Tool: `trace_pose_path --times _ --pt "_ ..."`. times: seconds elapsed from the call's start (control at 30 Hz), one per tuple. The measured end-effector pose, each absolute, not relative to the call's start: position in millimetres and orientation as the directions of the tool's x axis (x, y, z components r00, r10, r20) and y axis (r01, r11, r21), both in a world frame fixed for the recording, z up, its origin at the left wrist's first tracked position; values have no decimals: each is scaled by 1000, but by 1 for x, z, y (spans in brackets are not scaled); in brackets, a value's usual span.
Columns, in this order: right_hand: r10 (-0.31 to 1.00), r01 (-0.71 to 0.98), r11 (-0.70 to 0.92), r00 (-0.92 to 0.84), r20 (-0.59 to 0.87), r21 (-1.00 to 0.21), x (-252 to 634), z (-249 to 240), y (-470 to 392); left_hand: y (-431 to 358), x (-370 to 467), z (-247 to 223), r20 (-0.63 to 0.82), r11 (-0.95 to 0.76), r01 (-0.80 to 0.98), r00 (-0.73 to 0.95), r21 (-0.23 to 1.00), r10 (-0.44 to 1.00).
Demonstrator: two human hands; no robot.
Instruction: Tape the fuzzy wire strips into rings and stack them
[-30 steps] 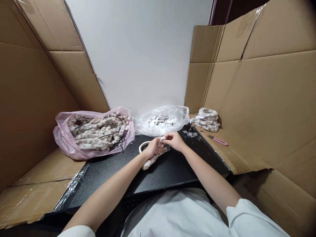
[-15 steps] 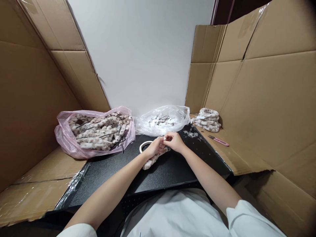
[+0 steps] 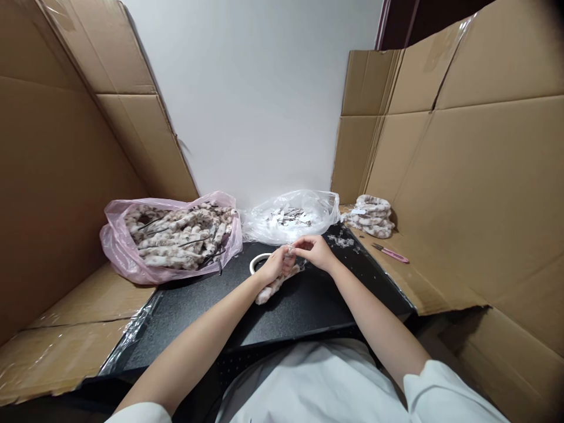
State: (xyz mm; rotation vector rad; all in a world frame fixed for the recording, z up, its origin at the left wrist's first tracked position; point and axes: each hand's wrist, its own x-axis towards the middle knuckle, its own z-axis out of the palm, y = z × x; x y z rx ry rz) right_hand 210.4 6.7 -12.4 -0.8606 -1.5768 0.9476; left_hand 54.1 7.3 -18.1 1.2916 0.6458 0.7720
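A fluffy white-and-brown spotted plush band [image 3: 274, 289] lies across the black tabletop, partly under my left hand [image 3: 275, 267]. My left hand is closed round one end of it. At that end the thumb and fingers of my right hand [image 3: 315, 251] pinch close to the left fingertips. Whatever small bit they pinch is mostly hidden; a whitish tuft shows between the hands. A white ring [image 3: 252, 265], which looks like a roll of tape, lies just left of my left hand, partly covered by it.
A pink plastic bag [image 3: 115, 247] full of similar furry bands and black strips stands at left. Behind my hands sits a clear bag [image 3: 259, 226] of small dark-and-white pieces. Stacked furry bands [image 3: 374, 217], pink-handled snips [image 3: 394, 255] and fluff scraps [image 3: 341, 241] are at right. Cardboard walls [image 3: 484, 194] flank the table.
My right fingers have shifted slightly and straightened, still at the left fingertips. A whitish tuft shows more between them. The view has tilted a little; the bags and ring are unmoved.
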Motion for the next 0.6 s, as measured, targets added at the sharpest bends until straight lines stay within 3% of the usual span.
trace_pose_path --times 0.37,0.6 --pt "919 -78 364 -131 372 -928 199 -21 9 10 56 -20 -81 215 -161 590 963 803" --pt "877 12 481 -29 480 -877 185 -28 11 13 57 -18 -166 355 -212 598 911 784"
